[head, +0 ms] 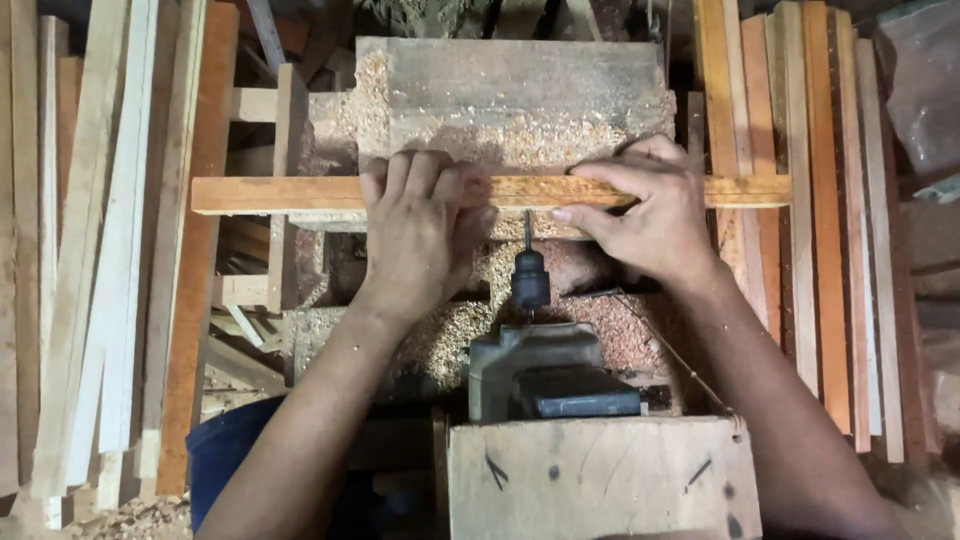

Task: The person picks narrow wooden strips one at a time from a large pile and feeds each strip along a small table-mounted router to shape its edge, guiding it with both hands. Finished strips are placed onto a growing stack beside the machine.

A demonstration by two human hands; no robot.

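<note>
Left hand and right hand, fingers pressed flat, steady the long reddish wooden strip crosswise against the horizontal steel drill bit; sawdust-strewn wooden counter supports it.

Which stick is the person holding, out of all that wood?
Find the sawdust-covered block at the top middle. Just below it, both hands, left hand and right hand, press one orange-brown wooden strip. It alone lies crosswise, meeting the drill bit; the stacked strips run lengthwise.

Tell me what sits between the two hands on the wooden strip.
In the head view, the drill bit in its dark chuck meets the wooden strip between left hand and right hand.
</note>
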